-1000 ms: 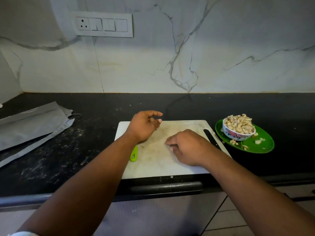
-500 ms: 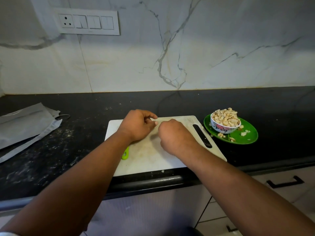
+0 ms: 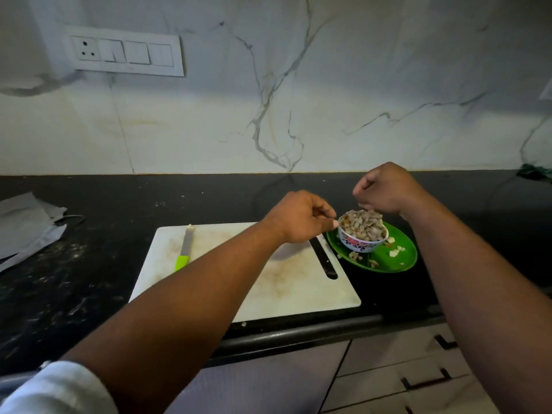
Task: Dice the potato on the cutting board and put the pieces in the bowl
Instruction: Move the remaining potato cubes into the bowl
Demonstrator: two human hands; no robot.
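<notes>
So: both hands up at the bowl (image 3: 363, 234), none on the board. Right hand (image 3: 385, 189) hovers just above the heaped potato pieces (image 3: 363, 224), fingers curled down into a loose fist over the pile; whether it pinches any dice I can't tell, the fingertips are hidden from this angle. Left hand (image 3: 301, 216) sits at the bowl's 9 o'clock, fingers curled, thumb tip right at the rim (touching or just short of it, can't separate).

Counts:
- one bowl, white with floral print, piled over the rim with diced potato
- one green plate (image 3: 400, 261) under it, with several stray dice scattered from about 3 to 6 o'clock of the bowl
- one white cutting board (image 3: 268, 282), at 9 o'clock of the plate, stained, no whole potato on it
- one knife (image 3: 184, 248) with green handle lying on the board's left part, blade pointing to 12 o'clock
- one small scrap (image 3: 244, 324) on the counter edge just below the board

Grey cloth (image 3: 27, 228) far off at 9 o'clock.
</notes>
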